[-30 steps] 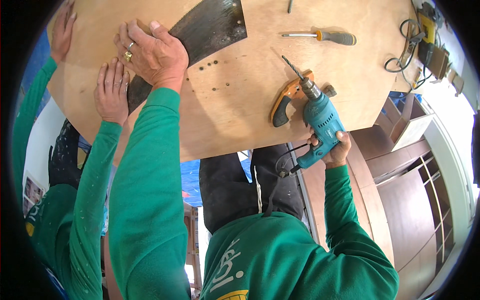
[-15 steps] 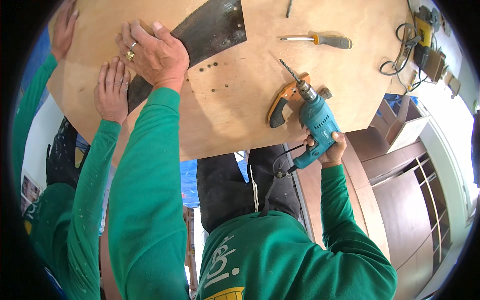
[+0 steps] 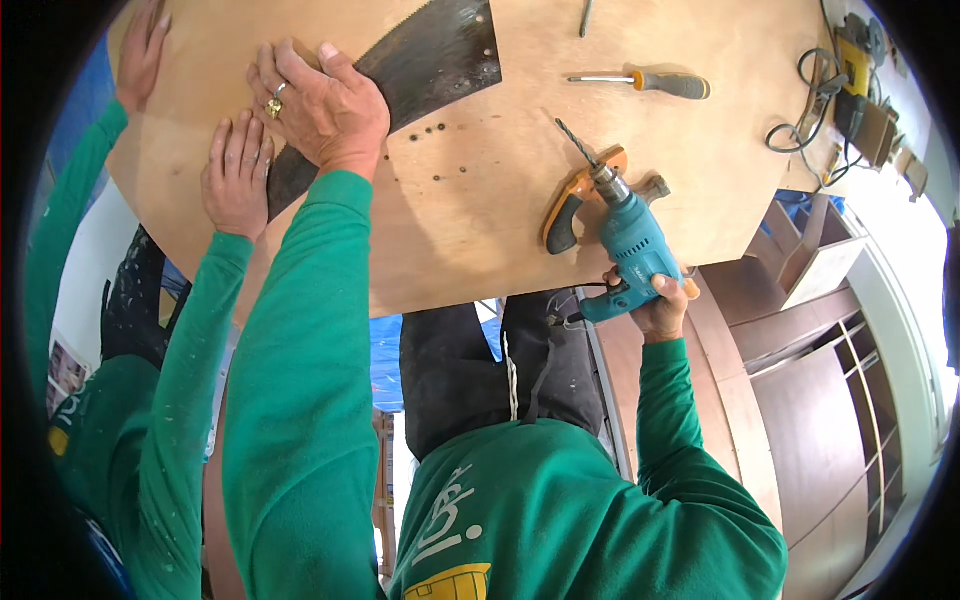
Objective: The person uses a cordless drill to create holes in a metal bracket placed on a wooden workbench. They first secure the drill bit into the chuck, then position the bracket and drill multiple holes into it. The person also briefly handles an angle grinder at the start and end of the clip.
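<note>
My left hand (image 3: pixel 322 108), with rings on a finger, lies flat on a dark saw blade (image 3: pixel 437 62) on the plywood top (image 3: pixel 470 225). The blade's toothed edge faces away, and small holes show at its right end. In my right hand (image 3: pixel 662 312) is a teal power drill (image 3: pixel 636 245), tilted with its long twist bit (image 3: pixel 577 141) pointing away and to the left. An orange and black saw handle (image 3: pixel 563 222) lies beside the drill's chuck, apart from the blade. Several small dark holes (image 3: pixel 437 178) mark the wood near my left wrist.
At the left stands a co-worker, one hand (image 3: pixel 238 178) against the blade and the other (image 3: pixel 142 55) flat on the plywood. A screwdriver (image 3: pixel 672 85) lies beyond the drill. A yellow corded tool (image 3: pixel 853 75) and its black cable sit far right, above a wooden box (image 3: pixel 825 262).
My right hand has turned the drill slightly more upright, and its grip has shifted a little. My left hand and the blade stay together; the whole view has moved slightly.
</note>
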`<action>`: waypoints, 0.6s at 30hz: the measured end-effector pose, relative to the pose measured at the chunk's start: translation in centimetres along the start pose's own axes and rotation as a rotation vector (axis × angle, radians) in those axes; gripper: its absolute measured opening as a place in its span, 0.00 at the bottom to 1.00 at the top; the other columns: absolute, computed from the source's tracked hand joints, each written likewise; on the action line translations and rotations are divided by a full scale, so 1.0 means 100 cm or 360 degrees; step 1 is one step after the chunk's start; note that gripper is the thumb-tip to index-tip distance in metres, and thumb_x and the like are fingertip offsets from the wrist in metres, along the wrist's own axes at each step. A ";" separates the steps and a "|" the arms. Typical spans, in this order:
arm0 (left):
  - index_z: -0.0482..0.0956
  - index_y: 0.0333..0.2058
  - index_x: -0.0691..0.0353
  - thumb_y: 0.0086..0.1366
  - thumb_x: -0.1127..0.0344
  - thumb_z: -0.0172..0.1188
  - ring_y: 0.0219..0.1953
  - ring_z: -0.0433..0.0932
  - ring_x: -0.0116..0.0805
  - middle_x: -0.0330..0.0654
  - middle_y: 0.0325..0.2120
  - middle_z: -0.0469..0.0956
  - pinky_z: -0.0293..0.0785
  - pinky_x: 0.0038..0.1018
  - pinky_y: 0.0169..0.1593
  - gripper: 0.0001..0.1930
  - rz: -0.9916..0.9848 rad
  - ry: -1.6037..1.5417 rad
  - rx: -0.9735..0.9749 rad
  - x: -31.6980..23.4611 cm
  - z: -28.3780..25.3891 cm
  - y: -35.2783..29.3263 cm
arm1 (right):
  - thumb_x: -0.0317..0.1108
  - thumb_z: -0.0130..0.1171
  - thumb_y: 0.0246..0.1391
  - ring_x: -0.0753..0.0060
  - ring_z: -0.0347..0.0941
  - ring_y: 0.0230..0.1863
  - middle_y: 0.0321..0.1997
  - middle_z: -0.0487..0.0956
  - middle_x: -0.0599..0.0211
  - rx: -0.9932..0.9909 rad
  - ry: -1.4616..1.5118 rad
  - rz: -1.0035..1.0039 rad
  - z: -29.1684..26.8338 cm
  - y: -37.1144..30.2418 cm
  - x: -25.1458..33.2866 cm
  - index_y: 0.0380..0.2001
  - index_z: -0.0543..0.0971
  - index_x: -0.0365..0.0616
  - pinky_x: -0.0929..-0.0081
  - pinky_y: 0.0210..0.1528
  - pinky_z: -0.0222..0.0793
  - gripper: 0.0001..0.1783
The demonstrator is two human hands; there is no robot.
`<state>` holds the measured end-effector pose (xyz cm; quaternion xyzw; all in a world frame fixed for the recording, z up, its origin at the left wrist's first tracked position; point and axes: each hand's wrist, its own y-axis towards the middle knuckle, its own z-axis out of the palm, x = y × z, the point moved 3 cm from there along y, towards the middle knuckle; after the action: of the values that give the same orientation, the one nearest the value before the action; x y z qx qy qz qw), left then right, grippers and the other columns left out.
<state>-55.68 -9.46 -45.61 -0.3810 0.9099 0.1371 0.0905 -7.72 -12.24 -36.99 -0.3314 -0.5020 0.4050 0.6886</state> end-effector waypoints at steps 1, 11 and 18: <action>0.69 0.69 0.68 0.81 0.52 0.55 0.81 0.57 0.63 0.57 0.74 0.67 0.50 0.62 0.80 0.29 0.0000 -0.0002 -0.0003 -0.001 -0.001 0.000 | 0.49 0.74 0.46 0.51 0.87 0.44 0.54 0.84 0.46 -0.0015 -0.0017 -0.0012 0.002 -0.001 0.000 0.73 0.70 0.33 0.52 0.51 0.86 0.53; 0.70 0.68 0.68 0.81 0.54 0.55 0.80 0.60 0.62 0.58 0.74 0.69 0.52 0.61 0.79 0.27 0.0068 0.0048 -0.0062 -0.004 -0.004 0.000 | 0.48 0.76 0.45 0.53 0.87 0.48 0.54 0.86 0.47 -0.0045 -0.0110 -0.0128 0.008 -0.007 -0.003 0.73 0.71 0.30 0.57 0.53 0.85 0.54; 0.69 0.68 0.74 0.82 0.50 0.50 0.74 0.66 0.66 0.66 0.69 0.71 0.61 0.56 0.76 0.31 0.0090 0.0093 -0.0074 -0.001 -0.002 0.002 | 0.47 0.75 0.47 0.54 0.87 0.49 0.53 0.86 0.46 -0.0047 -0.0175 -0.0216 0.005 -0.010 -0.012 0.73 0.69 0.29 0.57 0.55 0.85 0.54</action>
<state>-55.75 -9.33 -45.34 -0.3609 0.9191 0.1495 0.0511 -8.14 -13.68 -36.51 -0.2839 -0.5663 0.3675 0.6809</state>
